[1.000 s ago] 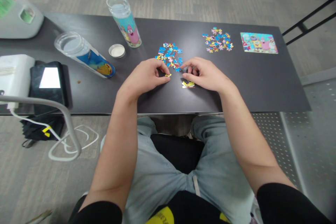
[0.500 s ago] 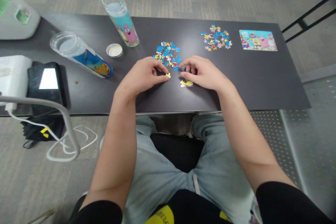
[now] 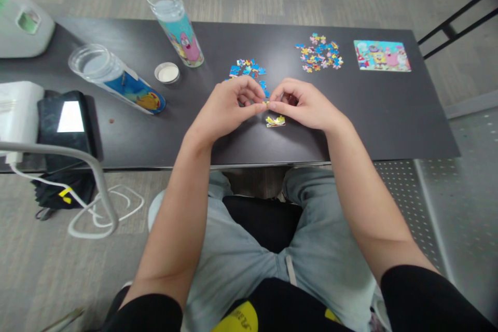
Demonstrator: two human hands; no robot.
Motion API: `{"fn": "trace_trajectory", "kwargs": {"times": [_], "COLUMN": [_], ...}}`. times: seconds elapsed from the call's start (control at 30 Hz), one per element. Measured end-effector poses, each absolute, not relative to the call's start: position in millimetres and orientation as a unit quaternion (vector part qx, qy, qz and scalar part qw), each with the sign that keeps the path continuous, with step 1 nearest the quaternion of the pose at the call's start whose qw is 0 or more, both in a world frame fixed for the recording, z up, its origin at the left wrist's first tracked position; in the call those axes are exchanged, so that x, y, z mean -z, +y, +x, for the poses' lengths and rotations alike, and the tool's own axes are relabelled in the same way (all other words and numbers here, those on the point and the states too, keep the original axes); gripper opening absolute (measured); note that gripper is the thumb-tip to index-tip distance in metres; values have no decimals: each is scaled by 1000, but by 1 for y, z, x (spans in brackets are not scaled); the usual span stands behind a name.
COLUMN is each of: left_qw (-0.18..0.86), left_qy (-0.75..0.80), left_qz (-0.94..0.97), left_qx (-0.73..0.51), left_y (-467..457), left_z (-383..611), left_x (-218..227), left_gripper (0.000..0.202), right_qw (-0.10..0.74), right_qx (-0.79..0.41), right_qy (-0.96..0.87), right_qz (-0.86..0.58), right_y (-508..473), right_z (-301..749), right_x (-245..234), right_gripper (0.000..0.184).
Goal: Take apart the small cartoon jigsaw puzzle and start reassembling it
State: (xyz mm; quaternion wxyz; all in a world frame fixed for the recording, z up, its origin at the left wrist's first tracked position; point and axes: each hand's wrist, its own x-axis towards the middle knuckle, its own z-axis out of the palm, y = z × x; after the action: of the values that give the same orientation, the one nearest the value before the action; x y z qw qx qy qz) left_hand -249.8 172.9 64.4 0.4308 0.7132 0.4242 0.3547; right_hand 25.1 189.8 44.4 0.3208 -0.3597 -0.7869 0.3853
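Observation:
Between the fingertips of my left hand (image 3: 237, 104) and my right hand (image 3: 307, 105) is a small yellow puzzle piece (image 3: 266, 104); both hands pinch it just above the table. Some joined yellow and white puzzle pieces (image 3: 275, 122) lie right below the fingertips, nearer the table's front edge. Behind my left hand a pile of mostly blue puzzle pieces (image 3: 249, 68) is partly hidden by my fingers. Farther right lies a second pile of mixed puzzle pieces (image 3: 319, 55), touched by neither hand.
A cartoon picture card (image 3: 382, 56) lies at the right end of the dark table (image 3: 389, 119). Two clear-topped cylinders, one with a pink figure (image 3: 190, 49) and one blue (image 3: 134, 91), stand left by a round lid (image 3: 167, 73). A black tablet (image 3: 68, 135) is far left.
My left hand has moved right with the yellow piece, up to my right hand. My right fingers have closed on that piece too. The joined pieces remain on the table.

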Motion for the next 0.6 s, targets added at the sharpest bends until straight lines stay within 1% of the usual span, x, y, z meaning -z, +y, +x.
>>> {"fn": "trace_trajectory", "kwargs": {"times": [0.07, 0.13, 0.33, 0.4, 0.6], "left_qw": [437, 440, 417, 403, 403], "left_qy": [433, 441, 436, 437, 434], "left_qz": [708, 709, 742, 756, 763], "left_qx": [-347, -330, -291, -276, -258], "left_y": [172, 171, 172, 174, 180], "left_z": [-244, -240, -240, -240, -239], "left_x": [-65, -65, -59, -56, -50], "left_gripper": [67, 65, 38, 37, 42], "right_qw": [303, 285, 260, 255, 251], "right_qx": [-384, -375, -328, -314, -304], "right_qy": [-785, -789, -808, -813, -823], "right_qz": [-380, -395, -416, -418, -409], "right_y": [186, 184, 185, 187, 189], "right_z": [30, 36, 52, 55, 58], "right_x": [-51, -57, -55, -50, -46], "right_gripper": [75, 69, 32, 26, 17]}}
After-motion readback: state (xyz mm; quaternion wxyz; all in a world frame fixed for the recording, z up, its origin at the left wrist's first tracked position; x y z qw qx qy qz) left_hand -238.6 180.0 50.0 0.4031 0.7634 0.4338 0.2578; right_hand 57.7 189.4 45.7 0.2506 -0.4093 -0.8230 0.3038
